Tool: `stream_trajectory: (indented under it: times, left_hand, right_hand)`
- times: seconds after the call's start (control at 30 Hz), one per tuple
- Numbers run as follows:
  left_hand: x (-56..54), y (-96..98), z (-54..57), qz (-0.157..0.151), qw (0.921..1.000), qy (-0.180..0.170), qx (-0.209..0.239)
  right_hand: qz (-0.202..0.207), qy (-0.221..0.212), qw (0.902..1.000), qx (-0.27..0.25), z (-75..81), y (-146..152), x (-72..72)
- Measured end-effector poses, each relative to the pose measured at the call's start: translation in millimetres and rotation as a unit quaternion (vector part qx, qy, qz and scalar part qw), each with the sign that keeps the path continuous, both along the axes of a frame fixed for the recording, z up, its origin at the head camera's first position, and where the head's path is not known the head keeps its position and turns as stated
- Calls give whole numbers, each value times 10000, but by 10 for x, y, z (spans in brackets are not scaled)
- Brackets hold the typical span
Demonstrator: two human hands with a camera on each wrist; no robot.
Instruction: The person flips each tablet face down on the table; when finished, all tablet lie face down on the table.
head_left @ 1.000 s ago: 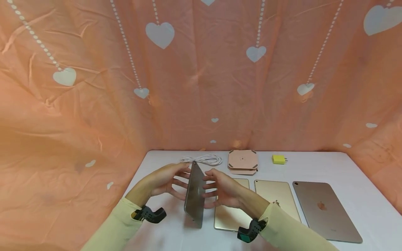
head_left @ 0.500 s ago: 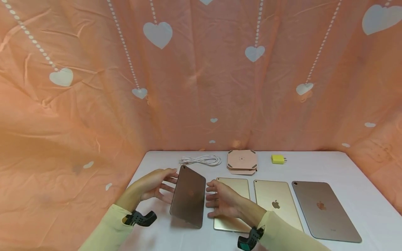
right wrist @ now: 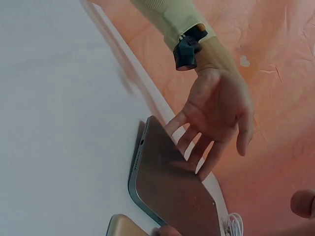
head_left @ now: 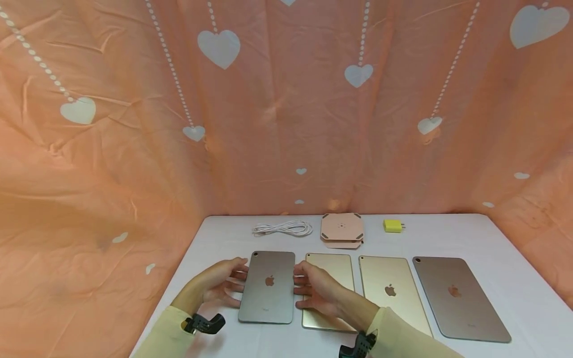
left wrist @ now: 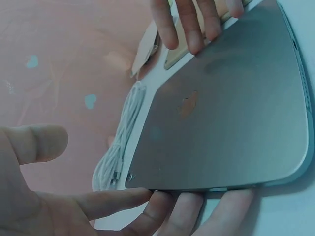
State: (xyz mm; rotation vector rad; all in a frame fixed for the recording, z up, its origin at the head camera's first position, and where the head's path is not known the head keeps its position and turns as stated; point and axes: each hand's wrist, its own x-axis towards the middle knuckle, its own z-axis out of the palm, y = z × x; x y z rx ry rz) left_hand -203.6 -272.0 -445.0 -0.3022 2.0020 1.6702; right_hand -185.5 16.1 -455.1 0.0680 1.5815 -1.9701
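Note:
A small grey tablet is back side up over the white table, its apple logo showing. My left hand is at its left edge with the thumb apart; in the left wrist view the extended fingers meet the tablet's edge from below. On the other side, my right hand has its fingertips at the right edge, partly covering a gold tablet. The right wrist view shows the left hand palm-on beside the grey tablet, no finger wrapped round it.
Right of the hands lie a second gold tablet and a larger grey tablet. Along the back are a coiled white cable, a pink folding stand and a yellow plug adapter. An orange curtain borders the table.
The grey tablet has swung from standing on edge down to lying nearly flat, back up. My left hand has moved left and down with it; the right hand has stayed near its right edge.

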Motion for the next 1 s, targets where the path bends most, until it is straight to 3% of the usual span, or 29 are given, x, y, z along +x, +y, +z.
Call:
stream_trajectory:
  times: [0.13,0.23,0.33,0.43,0.53,0.6,0.63,0.7,0.77,0.8,0.83,0.9,1.0]
  left_hand:
    - [-11,56,11,-74,9984,200,-515]
    - [-30,69,37,-138,9940,435,-990]
    - [-28,-2,67,-44,9893,681,-1287]
    - [10,-151,149,146,9873,919,-1289]
    - [54,-333,323,148,9809,1320,-1421]
    - [89,-437,511,106,9714,1687,-1666]
    - [113,-488,628,49,9634,1931,-1857]
    - [170,-598,894,-33,9381,2497,-2401]
    - [247,-709,1196,-17,9052,3080,-2927]
    - [279,-760,1344,57,8843,3447,-3149]
    - [308,-810,1486,176,8605,3824,-3363]
    - [354,-886,1737,436,8066,4578,-3714]
    - [393,-917,1985,861,7220,5476,-4141]
  right_hand:
    - [-17,67,10000,26,10,15,15]
    - [207,151,9996,78,41,139,10]
    - [592,456,9971,164,92,437,7]
    - [891,1072,9896,364,173,904,24]
    - [980,1867,9744,778,313,1463,62]
    - [914,2582,9534,1262,434,1847,84]
    - [812,2969,9370,1652,508,2033,101]
    - [514,3823,8902,2424,659,2374,118]
    - [26,4528,8277,3315,818,2678,135]
    - [-222,4708,7982,3751,909,2808,150]
    - [-467,4920,7657,4117,992,2937,159]
    - [-862,5112,7205,4605,1160,3151,180]
    - [-1404,5540,6395,5142,1327,3389,157]
